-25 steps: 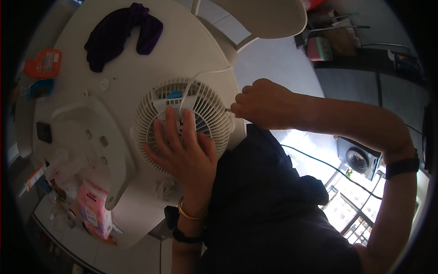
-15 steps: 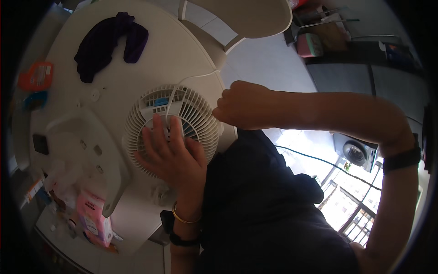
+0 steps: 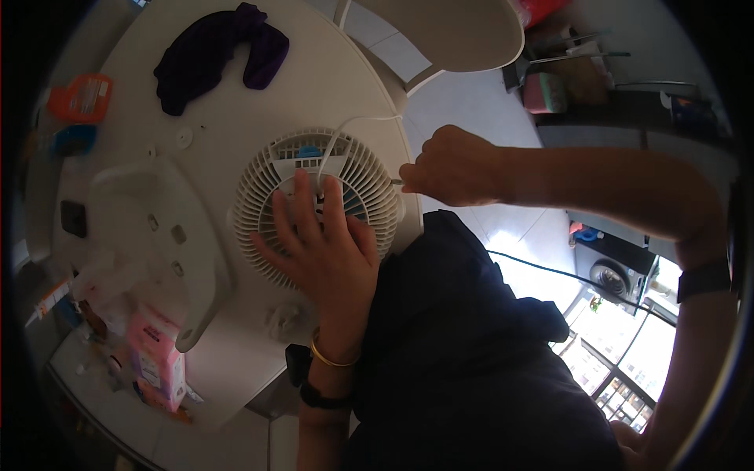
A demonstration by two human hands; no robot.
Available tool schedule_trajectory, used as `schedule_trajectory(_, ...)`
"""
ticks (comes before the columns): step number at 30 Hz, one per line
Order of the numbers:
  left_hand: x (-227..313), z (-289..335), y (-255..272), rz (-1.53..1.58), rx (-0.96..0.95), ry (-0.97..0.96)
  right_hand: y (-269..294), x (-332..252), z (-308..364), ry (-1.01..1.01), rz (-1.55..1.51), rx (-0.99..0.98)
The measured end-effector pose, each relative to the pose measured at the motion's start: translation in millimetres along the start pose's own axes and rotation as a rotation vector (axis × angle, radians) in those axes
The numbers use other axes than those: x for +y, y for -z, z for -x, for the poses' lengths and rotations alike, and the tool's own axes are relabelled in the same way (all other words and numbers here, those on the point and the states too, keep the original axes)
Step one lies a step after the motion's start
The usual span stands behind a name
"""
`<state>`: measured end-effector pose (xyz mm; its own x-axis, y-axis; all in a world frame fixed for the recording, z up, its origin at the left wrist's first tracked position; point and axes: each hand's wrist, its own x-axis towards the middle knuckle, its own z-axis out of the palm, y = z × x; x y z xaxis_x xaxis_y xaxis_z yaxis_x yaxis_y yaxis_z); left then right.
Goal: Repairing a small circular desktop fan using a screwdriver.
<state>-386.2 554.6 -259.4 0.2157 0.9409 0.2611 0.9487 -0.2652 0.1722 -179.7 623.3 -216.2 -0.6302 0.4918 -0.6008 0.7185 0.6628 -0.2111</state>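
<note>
A white round fan head with a ribbed grille lies on the table near its right edge, back side up. Across its centre rests my left hand, fingers spread and stretched out, pressing on the housing. A white cord runs from the fan's middle over the grille to the table edge. My right hand is closed in a fist just right of the fan's rim. Between fist and rim shows a short thin shaft; the rest of it is hidden inside the fingers.
Left of the fan lies a pale curved stand with slots. A purple cloth, small white round part, orange container, dark phone and pink package are also on the table. A chair stands beyond.
My right fist has drawn slightly away from the fan's rim, and a thin shaft now shows between them. The whole view has shifted a little; my left hand stays on the fan.
</note>
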Motion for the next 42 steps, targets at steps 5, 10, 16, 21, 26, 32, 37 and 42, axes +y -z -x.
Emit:
schedule_trajectory(5, 1.1, 1.5, 2.4, 0.004, 0.001, 0.021, -8.9, -10.9, -3.2, -0.100, -0.101, 0.142)
schedule_trajectory(10, 6.2, -0.2, -2.5, 0.029, 0.016, 0.017, -5.4, 3.5, 6.4, -0.106, -0.025, 0.089)
schedule_trajectory(16, 5.7, -1.1, 0.3, -0.013, -0.013, 0.010, 3.7, -6.1, 4.2, -0.234, -0.084, -0.033)
schedule_trajectory(21, 8.2, -3.0, -1.7, 0.003, -0.049, 0.032, -2.1, -12.2, -3.2, -0.288, -0.185, 0.030)
schedule_trajectory(26, 8.9, -4.3, 0.2, 0.008, -0.062, 0.017, 10.1, -23.6, -8.5, -0.335, -0.269, -0.206)
schedule_trajectory(32, 6.7, -2.2, -1.8, 0.010, -0.049, 0.018, 12.8, -32.1, -9.0, -0.310, -0.236, -0.129)
schedule_trajectory(37, 3.9, -1.0, 4.7, 0.023, -0.027, 0.037, -10.8, -47.5, -15.5, -0.486, -0.390, 0.009)
schedule_trajectory(42, 3.2, -2.0, 3.5, 0.058, -0.018, 0.040, -23.4, -57.4, -20.5, -0.622, -0.584, 0.133)
